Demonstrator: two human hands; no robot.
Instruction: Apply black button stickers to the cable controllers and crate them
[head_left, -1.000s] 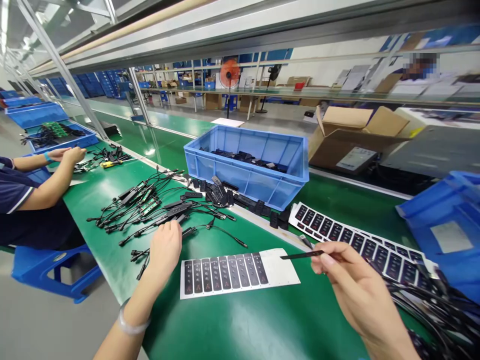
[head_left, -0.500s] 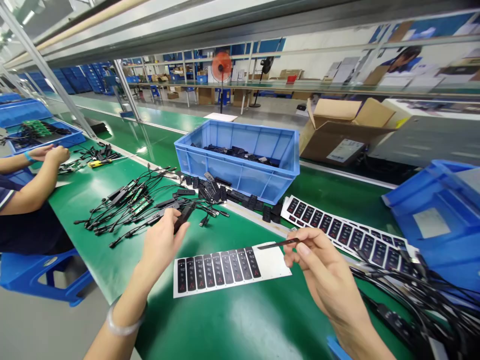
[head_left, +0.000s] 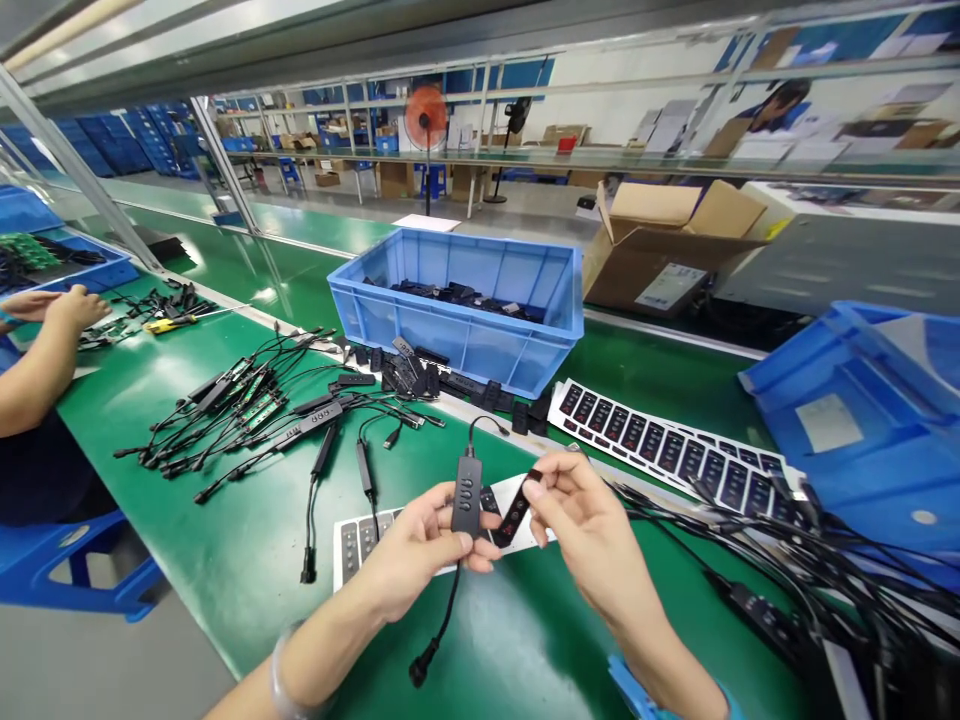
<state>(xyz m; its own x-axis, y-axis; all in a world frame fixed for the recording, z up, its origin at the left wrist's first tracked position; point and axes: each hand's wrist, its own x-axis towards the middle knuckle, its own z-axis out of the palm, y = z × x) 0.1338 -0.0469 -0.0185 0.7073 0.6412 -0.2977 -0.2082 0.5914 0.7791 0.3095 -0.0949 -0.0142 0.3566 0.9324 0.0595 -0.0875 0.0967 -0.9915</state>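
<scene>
My left hand (head_left: 424, 545) grips a black cable controller (head_left: 466, 490) with a row of small raised buttons; one thin cable runs up from it and another hangs down to a round plug. Pinched in my right hand (head_left: 581, 510) is a black label sticker (head_left: 517, 510) with red and grey marks, held just right of the controller and tilted. Below both hands lies a white sticker sheet (head_left: 341, 555), partly covered by them. Left of it, more controllers with cables (head_left: 319, 415) are spread over the green table.
A blue bin (head_left: 457, 335) of black parts stands behind, with loose black casings (head_left: 409, 370) before it. Further sticker sheets (head_left: 675, 455) and finished-looking cables (head_left: 765, 610) lie right, near a tilted blue bin (head_left: 862, 420). A co-worker's hands (head_left: 71, 310) are at far left.
My left hand has come right and towards the middle, bringing a controller away from the pile. My right hand has moved left with the sticker, now turned face-on beside the controller.
</scene>
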